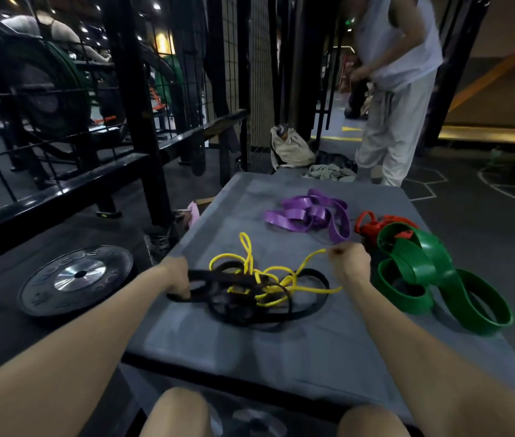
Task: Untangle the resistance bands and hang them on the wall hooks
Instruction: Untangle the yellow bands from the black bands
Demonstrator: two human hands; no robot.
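While the left hand point(178, 279) gripped the black band point(249, 302) and the right hand point(351, 263) pinched an end of the yellow band point(276, 283), both bands lay knotted together on the grey mat point(281, 357). Pulling apart hard, I reckoned, could cinch the knot tighter or snap the thin yellow loose. No hooks showed.

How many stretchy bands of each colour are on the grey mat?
Each colour looks like one band, though tangles could hide more.
yellow band: 1
black band: 1
purple band: 1
red band: 1
green band: 1
Total: 5
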